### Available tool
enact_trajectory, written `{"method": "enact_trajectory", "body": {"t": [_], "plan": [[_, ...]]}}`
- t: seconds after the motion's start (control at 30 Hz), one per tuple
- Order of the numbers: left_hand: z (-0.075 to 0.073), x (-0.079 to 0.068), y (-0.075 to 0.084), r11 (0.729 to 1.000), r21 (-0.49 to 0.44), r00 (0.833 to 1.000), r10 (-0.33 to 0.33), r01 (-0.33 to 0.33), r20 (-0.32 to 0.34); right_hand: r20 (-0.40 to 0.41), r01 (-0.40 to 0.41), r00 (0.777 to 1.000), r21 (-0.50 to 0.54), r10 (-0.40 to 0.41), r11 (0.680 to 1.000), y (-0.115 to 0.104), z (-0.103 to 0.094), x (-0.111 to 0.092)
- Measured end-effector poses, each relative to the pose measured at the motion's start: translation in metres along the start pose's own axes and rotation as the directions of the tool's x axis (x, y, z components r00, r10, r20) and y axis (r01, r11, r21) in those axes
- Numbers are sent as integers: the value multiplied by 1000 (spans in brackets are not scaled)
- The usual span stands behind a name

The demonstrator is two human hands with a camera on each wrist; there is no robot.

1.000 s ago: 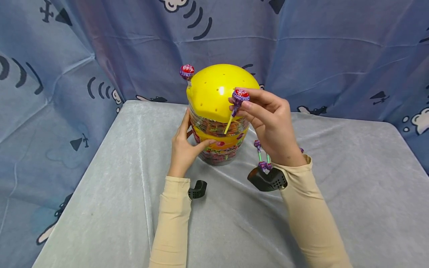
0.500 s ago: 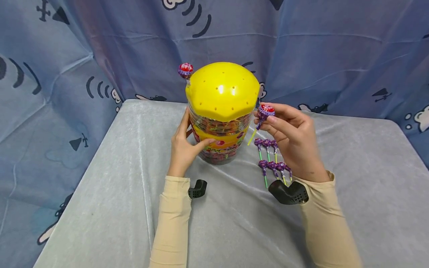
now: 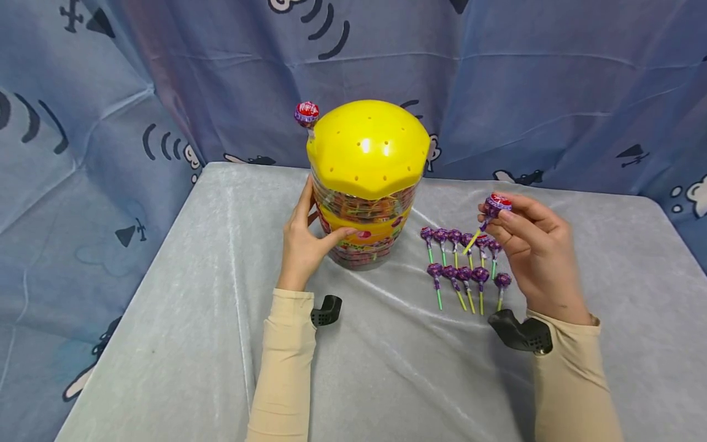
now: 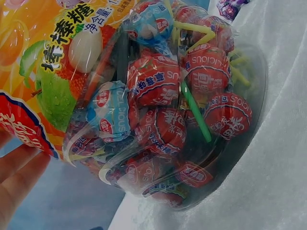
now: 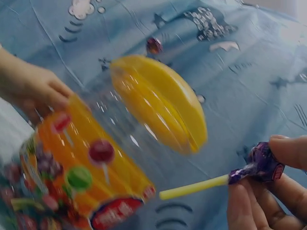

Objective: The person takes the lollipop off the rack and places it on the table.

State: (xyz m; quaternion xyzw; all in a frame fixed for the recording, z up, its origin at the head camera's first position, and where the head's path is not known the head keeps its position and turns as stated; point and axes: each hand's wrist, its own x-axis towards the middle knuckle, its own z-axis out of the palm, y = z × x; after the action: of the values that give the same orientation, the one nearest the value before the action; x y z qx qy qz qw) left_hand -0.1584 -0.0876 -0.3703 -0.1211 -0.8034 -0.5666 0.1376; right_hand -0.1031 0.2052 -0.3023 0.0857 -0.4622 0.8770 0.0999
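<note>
My right hand [image 3: 544,252] pinches a purple-and-red wrapped lollipop [image 3: 497,205] by its head, its yellow stick slanting down to the left over the rows of lollipops on the cloth. A clear plastic jar [image 3: 364,212] with a domed yellow lid [image 3: 369,147] stands upright, full of wrapped candy. Around its left side my left hand [image 3: 305,245] holds it, thumb across the front label and fingers behind. At the lid's left edge a single lollipop [image 3: 306,114] sticks up. The left wrist view shows red and blue lollipops [image 4: 153,79] through the jar wall.
Two rows of purple lollipops [image 3: 465,274] with green and yellow sticks lie right of the jar on a grey cloth-covered table [image 3: 375,368]. A blue patterned curtain [image 3: 525,92] hangs behind the table. Small holes dot the lid's top.
My right hand has carried the lollipop from in front of the lid, right and down, over the rows, uncovering them. My left hand keeps its hold on the jar.
</note>
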Motion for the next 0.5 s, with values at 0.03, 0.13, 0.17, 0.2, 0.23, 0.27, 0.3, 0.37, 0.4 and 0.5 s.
{"method": "enact_trajectory", "body": {"t": [0.03, 0.13, 0.17, 0.2, 0.23, 0.27, 0.3, 0.37, 0.4, 0.5], "plan": [[0, 0, 0, 1000, -1, 1000, -1, 1, -1, -18, 1, 1000, 7, -1, 1000, -1, -5, -1], [0, 0, 0, 1000, 0, 1000, -7, 7, -1, -59, 2, 998, 48, 1, 999, -3, -19, -4], [0, 0, 0, 1000, 1, 1000, -9, 9, -2, -65, 4, 998, 68, 1, 998, -3, -23, -4], [0, 0, 0, 1000, 0, 1000, -10, 10, -2, -69, 4, 998, 88, 3, 996, -4, -28, -4], [1, 0, 0, 1000, 0, 1000, -12, 12, -1, -76, 3, 997, 103, 5, 995, -4, -32, -5], [1, 0, 0, 1000, -1, 1000, -13, 13, 0, -85, 1, 996, 114, 8, 994, -4, -36, -5], [1, 0, 0, 1000, -5, 1000, -14, 14, 1, -91, -1, 996, 120, 12, 993, -4, -40, -5], [1, 0, 0, 1000, -10, 1000, -17, 17, 0, -116, -6, 993, 117, 20, 993, -4, -47, -5], [1, 0, 0, 1000, -12, 1000, -18, 18, 2, -131, -8, 991, 114, 23, 993, -5, -50, -5], [0, 0, -1, 1000, -14, 1000, -19, 20, 4, -179, -15, 983, 98, 33, 995, -5, -59, -4]]}}
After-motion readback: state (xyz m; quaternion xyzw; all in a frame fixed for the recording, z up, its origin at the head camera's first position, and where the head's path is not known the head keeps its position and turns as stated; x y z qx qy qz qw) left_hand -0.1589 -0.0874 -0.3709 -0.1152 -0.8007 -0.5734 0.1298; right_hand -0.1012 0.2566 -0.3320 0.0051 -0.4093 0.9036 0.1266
